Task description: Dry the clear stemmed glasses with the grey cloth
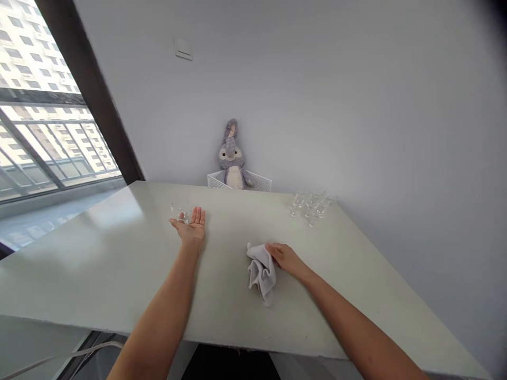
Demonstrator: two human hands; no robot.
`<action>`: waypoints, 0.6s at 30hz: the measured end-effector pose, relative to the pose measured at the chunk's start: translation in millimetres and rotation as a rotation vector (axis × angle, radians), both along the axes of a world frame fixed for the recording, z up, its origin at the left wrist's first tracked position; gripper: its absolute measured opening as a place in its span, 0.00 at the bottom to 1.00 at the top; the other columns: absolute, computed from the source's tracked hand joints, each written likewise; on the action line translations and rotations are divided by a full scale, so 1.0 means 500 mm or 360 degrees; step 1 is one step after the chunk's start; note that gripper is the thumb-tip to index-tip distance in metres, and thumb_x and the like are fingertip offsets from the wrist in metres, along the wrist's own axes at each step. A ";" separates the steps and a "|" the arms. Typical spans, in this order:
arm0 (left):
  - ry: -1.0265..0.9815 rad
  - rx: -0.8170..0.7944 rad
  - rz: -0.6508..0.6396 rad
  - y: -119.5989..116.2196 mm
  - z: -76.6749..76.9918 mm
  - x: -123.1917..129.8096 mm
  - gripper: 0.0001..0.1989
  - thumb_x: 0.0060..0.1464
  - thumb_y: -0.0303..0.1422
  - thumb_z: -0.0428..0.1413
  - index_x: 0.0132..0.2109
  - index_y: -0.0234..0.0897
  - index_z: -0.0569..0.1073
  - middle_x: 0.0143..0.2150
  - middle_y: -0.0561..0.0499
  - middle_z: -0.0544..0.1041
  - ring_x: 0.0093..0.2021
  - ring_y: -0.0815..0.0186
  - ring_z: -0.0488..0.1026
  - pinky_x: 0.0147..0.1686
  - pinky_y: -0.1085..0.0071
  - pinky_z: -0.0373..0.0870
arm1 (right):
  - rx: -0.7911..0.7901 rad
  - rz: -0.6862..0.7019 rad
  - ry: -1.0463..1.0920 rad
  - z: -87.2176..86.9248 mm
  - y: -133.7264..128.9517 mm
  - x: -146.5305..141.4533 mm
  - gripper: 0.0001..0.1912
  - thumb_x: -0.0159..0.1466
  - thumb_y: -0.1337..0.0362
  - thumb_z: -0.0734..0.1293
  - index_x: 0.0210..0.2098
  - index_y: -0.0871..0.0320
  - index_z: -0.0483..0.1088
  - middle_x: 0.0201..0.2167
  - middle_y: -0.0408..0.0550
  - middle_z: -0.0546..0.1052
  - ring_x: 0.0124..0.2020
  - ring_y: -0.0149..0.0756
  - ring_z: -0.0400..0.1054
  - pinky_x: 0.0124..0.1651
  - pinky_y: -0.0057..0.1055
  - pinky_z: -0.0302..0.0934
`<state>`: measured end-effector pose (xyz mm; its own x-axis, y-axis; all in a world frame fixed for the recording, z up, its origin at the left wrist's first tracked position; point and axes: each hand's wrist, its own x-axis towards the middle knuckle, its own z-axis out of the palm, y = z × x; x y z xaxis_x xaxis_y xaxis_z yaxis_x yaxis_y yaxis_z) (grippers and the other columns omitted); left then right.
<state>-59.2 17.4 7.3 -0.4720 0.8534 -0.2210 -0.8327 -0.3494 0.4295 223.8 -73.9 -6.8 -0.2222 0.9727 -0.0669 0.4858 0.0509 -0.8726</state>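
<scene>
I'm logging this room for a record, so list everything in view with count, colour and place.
Glass: 1, clear, at the left hand
Glasses: several, overlapping too much to count, clear, table's far right
Cloth: 1, light grey, in the right hand
Table: 1, off-white, centre
Plush toy: 1, grey and white, in the basket
Basket: 1, white, beyond the table
Switch: 1, white, on the wall
Wall: pale grey, behind
Window frame: dark brown, left
Railing: grey, outside
Building: pale, outside
Cable: 1, whitish, lower left
Left hand: 1, bare, palm up
Right hand: 1, bare, pinching the cloth
</scene>
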 end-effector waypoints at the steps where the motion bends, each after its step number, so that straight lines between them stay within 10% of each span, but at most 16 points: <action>1: -0.0017 0.0010 -0.0001 0.001 -0.001 0.002 0.27 0.49 0.57 0.36 0.46 0.41 0.56 0.44 0.41 0.68 0.41 0.64 0.72 0.36 0.66 0.70 | -0.0007 -0.0001 -0.0010 0.001 -0.003 -0.004 0.24 0.55 0.46 0.58 0.16 0.59 0.56 0.12 0.37 0.59 0.14 0.24 0.51 0.19 0.24 0.44; 6: 0.0116 -0.0070 -0.0049 -0.002 -0.002 0.041 0.19 0.51 0.49 0.46 0.37 0.37 0.60 0.38 0.44 0.70 0.35 0.69 0.73 0.37 0.72 0.70 | -0.0178 -0.0063 0.0351 0.001 -0.009 -0.023 0.15 0.51 0.55 0.64 0.19 0.60 0.60 0.14 0.35 0.57 0.16 0.23 0.49 0.19 0.23 0.43; 13: 0.0711 0.0289 -0.0864 -0.064 -0.011 0.169 0.16 0.50 0.42 0.52 0.43 0.39 0.62 0.40 0.45 0.73 0.35 0.65 0.74 0.38 0.65 0.69 | 0.0073 -0.0543 0.1551 0.030 -0.005 0.001 0.11 0.51 0.58 0.67 0.30 0.58 0.67 0.24 0.40 0.69 0.23 0.28 0.60 0.25 0.24 0.55; 18: 0.1067 0.0462 -0.1075 -0.107 -0.030 0.227 0.20 0.46 0.39 0.56 0.46 0.40 0.61 0.48 0.44 0.70 0.40 0.61 0.73 0.41 0.62 0.68 | 0.0178 -0.0509 0.1818 0.049 -0.016 -0.004 0.09 0.54 0.60 0.67 0.32 0.57 0.67 0.26 0.41 0.70 0.24 0.26 0.62 0.26 0.23 0.57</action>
<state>54.1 -36.3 -7.9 0.1820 0.9678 0.1739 -0.5121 -0.0577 0.8570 221.9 -81.8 17.8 0.1554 0.9827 0.1008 -0.5651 0.1722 -0.8069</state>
